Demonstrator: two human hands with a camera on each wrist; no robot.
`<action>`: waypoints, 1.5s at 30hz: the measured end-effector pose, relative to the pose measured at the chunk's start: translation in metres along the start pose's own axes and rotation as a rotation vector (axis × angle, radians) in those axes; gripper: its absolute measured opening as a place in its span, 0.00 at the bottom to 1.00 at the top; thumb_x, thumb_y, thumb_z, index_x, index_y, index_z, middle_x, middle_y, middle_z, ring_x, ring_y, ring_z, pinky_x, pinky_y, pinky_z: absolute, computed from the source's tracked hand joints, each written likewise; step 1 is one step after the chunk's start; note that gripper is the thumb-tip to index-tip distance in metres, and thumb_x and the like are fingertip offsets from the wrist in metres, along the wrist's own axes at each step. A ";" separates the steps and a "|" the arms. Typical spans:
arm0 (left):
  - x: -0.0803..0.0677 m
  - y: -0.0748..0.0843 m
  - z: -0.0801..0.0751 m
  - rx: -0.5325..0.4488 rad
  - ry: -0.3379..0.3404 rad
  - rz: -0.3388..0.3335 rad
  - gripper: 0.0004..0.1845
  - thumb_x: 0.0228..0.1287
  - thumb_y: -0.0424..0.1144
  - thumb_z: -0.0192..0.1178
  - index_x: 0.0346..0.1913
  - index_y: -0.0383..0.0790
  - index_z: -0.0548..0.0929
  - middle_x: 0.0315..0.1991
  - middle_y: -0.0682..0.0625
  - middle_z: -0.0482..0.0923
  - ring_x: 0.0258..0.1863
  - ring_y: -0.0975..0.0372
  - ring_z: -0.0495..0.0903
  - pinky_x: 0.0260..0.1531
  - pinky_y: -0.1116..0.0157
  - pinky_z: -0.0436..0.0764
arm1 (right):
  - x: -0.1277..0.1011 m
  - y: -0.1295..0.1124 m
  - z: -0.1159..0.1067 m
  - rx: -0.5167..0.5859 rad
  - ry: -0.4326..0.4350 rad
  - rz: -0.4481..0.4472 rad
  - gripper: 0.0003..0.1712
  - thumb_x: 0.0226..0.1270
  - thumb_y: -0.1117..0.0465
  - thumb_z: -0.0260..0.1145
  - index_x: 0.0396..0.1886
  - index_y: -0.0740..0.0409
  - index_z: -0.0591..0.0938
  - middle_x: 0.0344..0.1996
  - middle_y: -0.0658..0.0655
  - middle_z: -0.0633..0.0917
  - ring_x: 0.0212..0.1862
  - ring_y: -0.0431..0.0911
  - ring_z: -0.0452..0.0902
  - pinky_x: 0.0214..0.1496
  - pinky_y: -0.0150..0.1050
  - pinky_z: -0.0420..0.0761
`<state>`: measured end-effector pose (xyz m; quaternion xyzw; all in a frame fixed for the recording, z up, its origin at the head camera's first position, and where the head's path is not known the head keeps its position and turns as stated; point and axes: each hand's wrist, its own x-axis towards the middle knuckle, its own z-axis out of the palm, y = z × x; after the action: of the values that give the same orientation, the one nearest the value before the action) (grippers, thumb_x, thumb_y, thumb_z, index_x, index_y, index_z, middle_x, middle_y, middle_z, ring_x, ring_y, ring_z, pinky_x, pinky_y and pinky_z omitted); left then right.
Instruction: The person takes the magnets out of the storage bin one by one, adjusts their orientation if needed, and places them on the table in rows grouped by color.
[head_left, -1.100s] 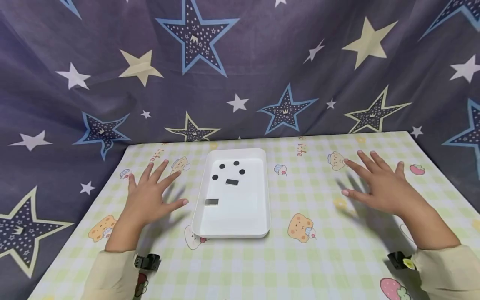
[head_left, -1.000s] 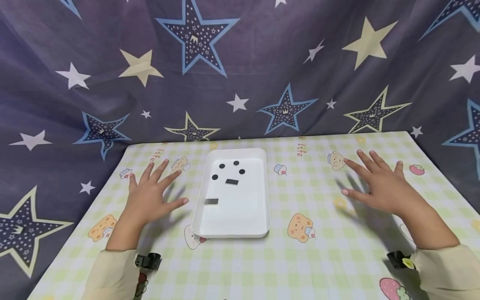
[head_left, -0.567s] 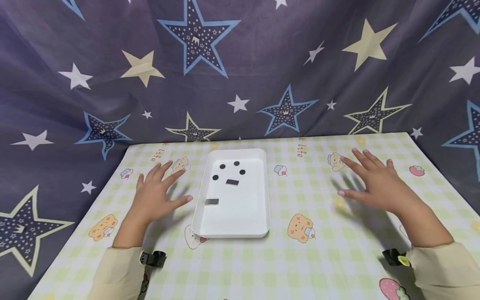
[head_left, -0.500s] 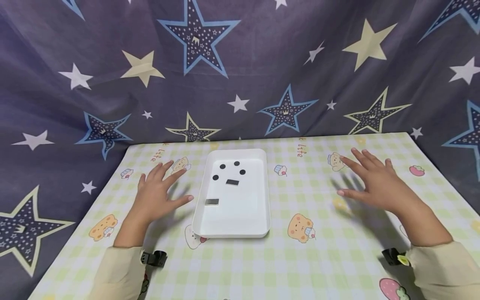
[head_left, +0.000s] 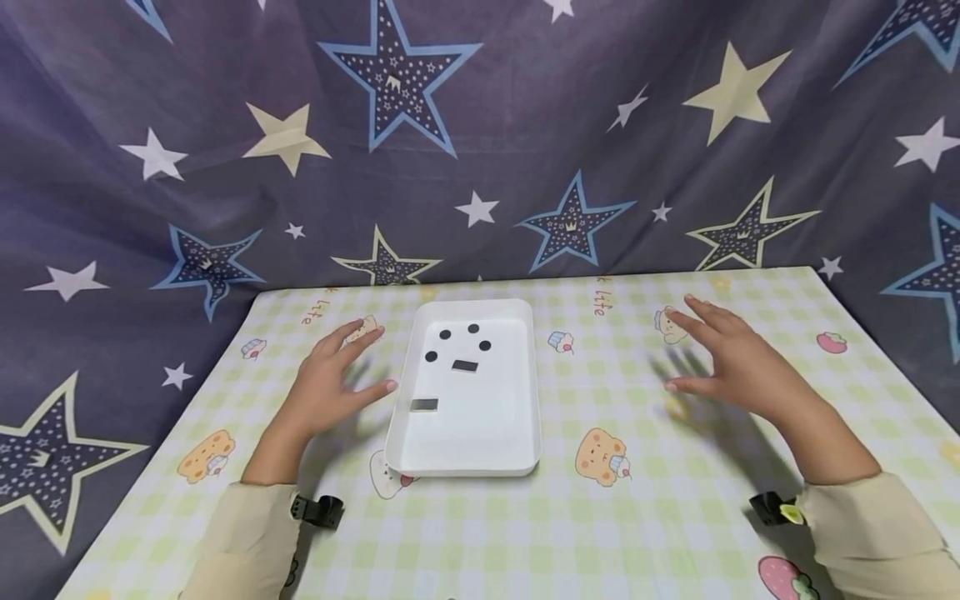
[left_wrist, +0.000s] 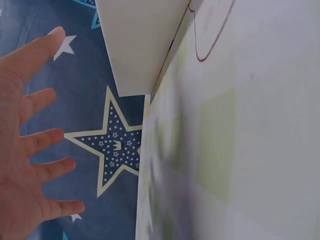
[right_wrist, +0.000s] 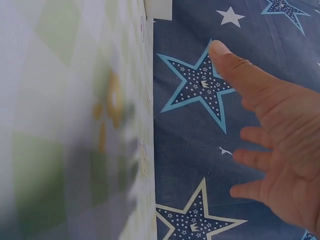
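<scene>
A white tray (head_left: 517, 433) lies in the middle of the table and holds several small black discs (head_left: 446, 335) and two dark rectangular pieces (head_left: 465, 366). My left hand (head_left: 336, 379) hovers just left of the tray with fingers spread and straight, holding nothing; the left wrist view shows the same spread left hand (left_wrist: 25, 145) beside the tray's wall (left_wrist: 140, 45). My right hand (head_left: 720, 358) hovers over the tablecloth right of the tray, fingers straight and apart, empty; in the right wrist view the right hand (right_wrist: 275, 135) is likewise spread.
The table wears a green-and-white checked cloth (head_left: 600, 517) printed with bears and strawberries. A dark curtain with stars (head_left: 480, 142) hangs close behind the table's far edge and down both sides. Small black wrist cameras (head_left: 318, 510) sit at both cuffs.
Both hands have lifted off the cloth and drifted inward toward the tray, the left one more; the fingers stay spread. The tray and its pieces have not moved.
</scene>
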<state>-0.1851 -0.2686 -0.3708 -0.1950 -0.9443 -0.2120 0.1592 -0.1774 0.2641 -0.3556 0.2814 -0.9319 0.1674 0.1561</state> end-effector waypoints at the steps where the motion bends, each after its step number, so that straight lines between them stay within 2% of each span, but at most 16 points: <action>1: 0.000 0.000 0.001 -0.022 -0.004 -0.004 0.40 0.52 0.52 0.72 0.69 0.45 0.72 0.70 0.37 0.62 0.66 0.37 0.61 0.58 0.34 0.61 | 0.001 -0.001 0.001 0.012 0.003 0.004 0.52 0.41 0.53 0.83 0.68 0.59 0.70 0.69 0.72 0.64 0.65 0.72 0.60 0.59 0.68 0.65; 9: 0.004 0.001 0.003 -0.151 -0.011 -0.044 0.38 0.53 0.48 0.73 0.68 0.45 0.74 0.70 0.38 0.62 0.68 0.42 0.61 0.61 0.38 0.62 | 0.006 -0.005 0.004 0.055 0.048 0.027 0.49 0.42 0.56 0.83 0.66 0.61 0.72 0.68 0.71 0.66 0.62 0.72 0.63 0.57 0.67 0.67; 14: 0.005 -0.001 0.005 -0.216 0.009 -0.053 0.38 0.53 0.46 0.74 0.68 0.44 0.74 0.69 0.40 0.64 0.69 0.44 0.61 0.62 0.39 0.63 | 0.011 -0.007 0.007 0.083 0.104 -0.006 0.47 0.41 0.59 0.83 0.64 0.63 0.74 0.66 0.70 0.69 0.61 0.69 0.66 0.55 0.65 0.69; 19: 0.006 -0.002 0.008 -0.316 0.016 -0.068 0.34 0.54 0.42 0.74 0.65 0.40 0.77 0.68 0.41 0.66 0.68 0.46 0.63 0.58 0.40 0.69 | 0.017 -0.011 0.012 0.113 0.124 -0.022 0.45 0.42 0.60 0.82 0.64 0.64 0.75 0.65 0.68 0.70 0.62 0.68 0.66 0.57 0.64 0.69; 30: 0.010 -0.001 0.015 -0.524 0.028 -0.146 0.26 0.56 0.34 0.72 0.59 0.33 0.81 0.62 0.40 0.73 0.62 0.49 0.71 0.54 0.46 0.76 | 0.031 -0.019 0.025 0.128 0.268 -0.114 0.38 0.38 0.65 0.83 0.54 0.65 0.80 0.56 0.65 0.78 0.58 0.61 0.72 0.59 0.54 0.71; 38: 0.013 0.000 0.017 -0.648 -0.013 -0.225 0.27 0.55 0.31 0.72 0.59 0.32 0.79 0.63 0.39 0.71 0.57 0.45 0.75 0.54 0.48 0.77 | 0.040 -0.027 0.031 0.166 0.242 -0.112 0.34 0.43 0.65 0.81 0.54 0.64 0.81 0.56 0.63 0.79 0.58 0.58 0.73 0.60 0.53 0.71; 41: 0.014 -0.001 0.018 -0.683 -0.047 -0.258 0.27 0.56 0.29 0.71 0.60 0.31 0.78 0.64 0.39 0.70 0.58 0.44 0.74 0.53 0.53 0.79 | 0.043 -0.030 0.033 0.186 0.231 -0.132 0.33 0.44 0.65 0.81 0.54 0.64 0.81 0.56 0.63 0.80 0.58 0.58 0.73 0.60 0.54 0.70; 45: 0.015 -0.003 0.020 -0.726 -0.083 -0.312 0.29 0.57 0.30 0.70 0.63 0.33 0.77 0.65 0.38 0.69 0.59 0.45 0.74 0.48 0.66 0.81 | 0.048 -0.033 0.035 0.204 0.234 -0.168 0.33 0.44 0.66 0.81 0.54 0.64 0.81 0.56 0.62 0.81 0.58 0.58 0.73 0.60 0.55 0.70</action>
<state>-0.2042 -0.2573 -0.3833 -0.1014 -0.8318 -0.5457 0.0075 -0.2034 0.2011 -0.3608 0.3514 -0.8588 0.2787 0.2474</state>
